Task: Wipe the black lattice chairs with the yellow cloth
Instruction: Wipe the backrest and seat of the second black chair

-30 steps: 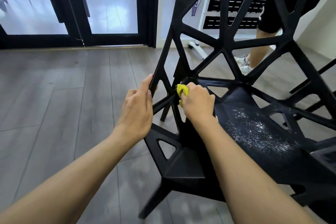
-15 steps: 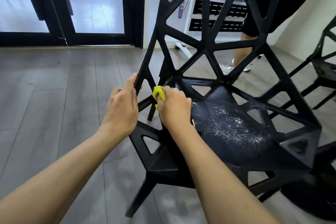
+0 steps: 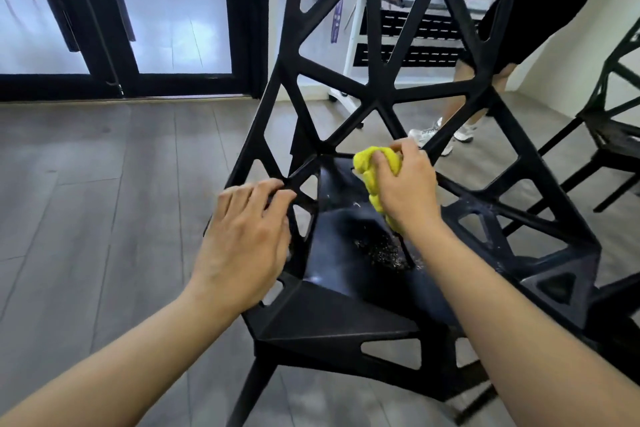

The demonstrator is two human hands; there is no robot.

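A black lattice chair (image 3: 377, 90) stands right in front of me, its backrest facing away. My right hand (image 3: 408, 191) is closed around a bunched yellow cloth (image 3: 372, 170), pressed at the rear of the seat where it meets the backrest. White specks lie on the dark seat (image 3: 346, 270) just below the cloth. My left hand (image 3: 246, 239) grips the chair's left side frame, fingers curled over a strut.
A second black lattice chair (image 3: 613, 128) stands at the right edge. Behind the chair a person's legs and white shoes (image 3: 433, 135) are close to a white rolling stand (image 3: 349, 80). Black-framed glass doors (image 3: 114, 28) close the far left; grey plank floor (image 3: 104, 201) lies to the left.
My right hand has carried the cloth rightward from the left side struts to the middle rear of the seat. My left hand has shifted down the side frame. The view has moved closer.
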